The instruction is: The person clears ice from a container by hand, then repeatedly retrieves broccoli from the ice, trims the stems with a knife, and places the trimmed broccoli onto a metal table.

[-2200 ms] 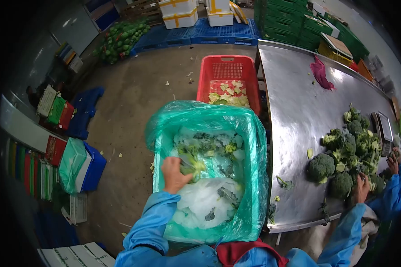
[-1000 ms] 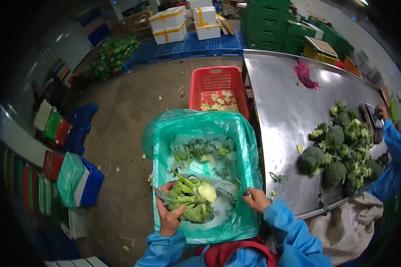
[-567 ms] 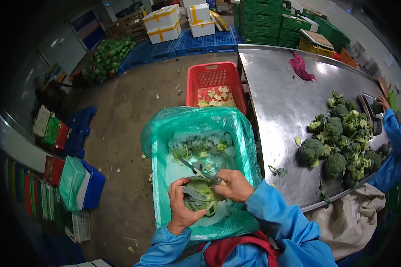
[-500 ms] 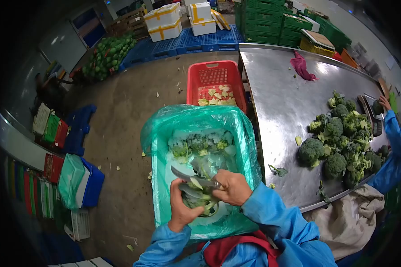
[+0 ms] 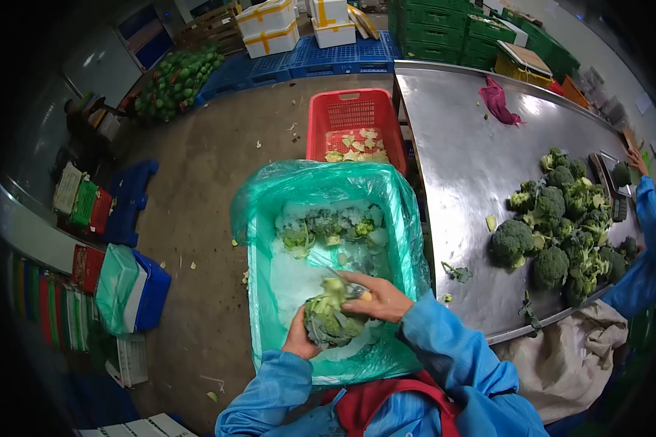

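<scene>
My left hand (image 5: 299, 339) is wrapped round a head of broccoli (image 5: 329, 324) from the left, over a bin lined with green plastic (image 5: 261, 320). The stem of this head points up. My right hand (image 5: 383, 298) grips a knife (image 5: 357, 291) close beside the stem; most of the blade is hidden or blurred. Below my hands, crushed ice (image 5: 290, 275) covers the bin's inside, and several pieces of broccoli (image 5: 299, 237) lie in the ice along its far side.
A red crate (image 5: 321, 138) with pale trimmings stands just beyond the bin. On the right, a metal table (image 5: 452, 167) bears a broccoli pile (image 5: 550, 218) and a scale (image 5: 611, 178). Another person's hand (image 5: 638, 160) is by the scale. A sack (image 5: 561, 364) hangs near the table's front edge.
The broccoli in my left hand has turned so that its stem points up. The knife has moved from across its left side to beside the stem. The other person's hand has shifted slightly.
</scene>
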Action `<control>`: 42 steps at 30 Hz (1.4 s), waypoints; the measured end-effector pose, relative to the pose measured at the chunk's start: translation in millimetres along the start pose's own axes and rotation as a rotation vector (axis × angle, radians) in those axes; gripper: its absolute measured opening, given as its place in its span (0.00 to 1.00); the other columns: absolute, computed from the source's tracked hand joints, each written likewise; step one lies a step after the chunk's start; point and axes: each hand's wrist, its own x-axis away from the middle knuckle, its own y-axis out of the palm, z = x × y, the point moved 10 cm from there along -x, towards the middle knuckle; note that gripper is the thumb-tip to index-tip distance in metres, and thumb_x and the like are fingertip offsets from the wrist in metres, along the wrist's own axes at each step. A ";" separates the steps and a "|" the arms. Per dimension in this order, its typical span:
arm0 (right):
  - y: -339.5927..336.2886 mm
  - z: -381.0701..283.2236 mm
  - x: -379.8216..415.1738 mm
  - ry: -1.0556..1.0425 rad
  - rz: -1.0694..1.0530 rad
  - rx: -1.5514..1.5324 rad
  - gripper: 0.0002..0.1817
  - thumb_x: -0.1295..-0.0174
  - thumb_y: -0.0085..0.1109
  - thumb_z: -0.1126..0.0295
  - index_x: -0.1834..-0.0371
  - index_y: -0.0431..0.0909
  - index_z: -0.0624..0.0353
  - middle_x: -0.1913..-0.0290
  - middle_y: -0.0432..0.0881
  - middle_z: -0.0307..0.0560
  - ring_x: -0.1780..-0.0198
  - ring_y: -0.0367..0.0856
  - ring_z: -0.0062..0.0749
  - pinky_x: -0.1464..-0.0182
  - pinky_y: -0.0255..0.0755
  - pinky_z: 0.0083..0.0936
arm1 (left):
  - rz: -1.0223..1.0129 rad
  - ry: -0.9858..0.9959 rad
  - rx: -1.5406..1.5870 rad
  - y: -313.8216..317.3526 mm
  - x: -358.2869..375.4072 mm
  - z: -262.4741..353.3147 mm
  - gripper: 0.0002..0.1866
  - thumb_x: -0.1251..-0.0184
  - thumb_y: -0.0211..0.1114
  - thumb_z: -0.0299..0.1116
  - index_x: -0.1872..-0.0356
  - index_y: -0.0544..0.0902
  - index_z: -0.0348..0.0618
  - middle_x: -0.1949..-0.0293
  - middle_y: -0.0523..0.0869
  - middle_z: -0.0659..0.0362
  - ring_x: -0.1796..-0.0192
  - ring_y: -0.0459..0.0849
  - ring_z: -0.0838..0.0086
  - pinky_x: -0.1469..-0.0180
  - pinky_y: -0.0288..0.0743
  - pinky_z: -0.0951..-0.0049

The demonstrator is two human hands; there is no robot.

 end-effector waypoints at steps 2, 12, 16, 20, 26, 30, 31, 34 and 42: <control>7.2 5.5 -8.4 0.022 -0.123 -0.039 0.31 0.45 0.64 0.59 0.40 0.69 0.63 0.47 0.77 0.57 0.45 0.74 0.39 0.41 0.64 0.30 | -0.029 -0.046 -0.036 16.8 2.5 -3.4 0.32 0.36 0.40 0.63 0.39 0.70 0.55 0.39 0.72 0.56 0.39 0.71 0.52 0.41 0.60 0.39; -56.6 115.4 63.7 0.463 0.206 -1.139 0.22 0.36 0.50 0.59 0.46 0.71 0.64 0.61 0.81 0.46 0.67 0.81 0.30 0.65 0.77 0.26 | -0.176 -0.024 -0.181 46.7 3.1 25.1 0.26 0.33 0.48 0.58 0.46 0.71 0.48 0.49 0.78 0.48 0.52 0.80 0.56 0.55 0.75 0.57; -130.6 113.2 100.6 0.189 0.409 -1.374 0.23 0.33 0.44 0.58 0.44 0.70 0.65 0.46 0.77 0.51 0.47 0.77 0.39 0.44 0.73 0.37 | 0.113 0.156 -0.357 12.6 -38.8 50.2 0.17 0.35 0.57 0.46 0.53 0.73 0.48 0.55 0.81 0.54 0.56 0.79 0.66 0.58 0.74 0.64; -238.7 94.7 159.0 0.018 0.701 -1.205 0.23 0.32 0.42 0.57 0.44 0.70 0.65 0.46 0.77 0.50 0.49 0.78 0.38 0.46 0.74 0.36 | 0.345 0.313 -0.707 -17.3 -83.1 78.8 0.15 0.39 0.60 0.44 0.55 0.74 0.51 0.61 0.80 0.61 0.61 0.78 0.74 0.63 0.71 0.69; -436.5 36.0 310.3 -0.211 1.311 -0.932 0.17 0.34 0.44 0.58 0.52 0.73 0.58 0.59 0.81 0.49 0.64 0.82 0.38 0.60 0.79 0.36 | 0.425 0.625 -1.065 -119.5 -203.4 133.9 0.19 0.45 0.65 0.31 0.52 0.73 0.41 0.57 0.78 0.58 0.57 0.74 0.69 0.54 0.68 0.69; -552.2 42.1 414.1 -0.062 1.721 -0.599 0.16 0.44 0.55 0.53 0.61 0.69 0.51 0.77 0.67 0.43 0.85 0.67 0.33 0.84 0.62 0.32 | 0.707 0.478 -1.257 -71.7 -182.7 141.5 0.24 0.44 0.65 0.31 0.47 0.69 0.36 0.47 0.72 0.50 0.42 0.69 0.59 0.43 0.65 0.59; -572.5 40.9 431.9 -0.038 1.829 -0.484 0.18 0.44 0.56 0.53 0.59 0.69 0.53 0.76 0.69 0.45 0.83 0.70 0.35 0.83 0.64 0.35 | 0.715 0.433 -1.336 -50.2 -180.5 137.3 0.26 0.45 0.65 0.32 0.45 0.69 0.36 0.46 0.72 0.49 0.41 0.69 0.57 0.43 0.65 0.58; -661.9 76.9 494.4 0.216 1.934 0.007 0.26 0.43 0.57 0.51 0.51 0.72 0.61 0.66 0.74 0.50 0.69 0.75 0.41 0.69 0.68 0.40 | 0.541 0.550 -1.291 -75.3 -211.8 128.3 0.35 0.50 0.67 0.33 0.39 0.65 0.37 0.41 0.71 0.45 0.39 0.69 0.55 0.39 0.64 0.58; -700.6 104.5 429.1 0.281 1.273 0.846 0.27 0.36 0.54 0.59 0.36 0.66 0.58 0.40 0.72 0.51 0.39 0.69 0.46 0.43 0.67 0.35 | 0.967 0.405 -1.590 15.3 -192.3 127.7 0.42 0.51 0.72 0.48 0.34 0.61 0.51 0.36 0.63 0.54 0.33 0.60 0.57 0.36 0.53 0.47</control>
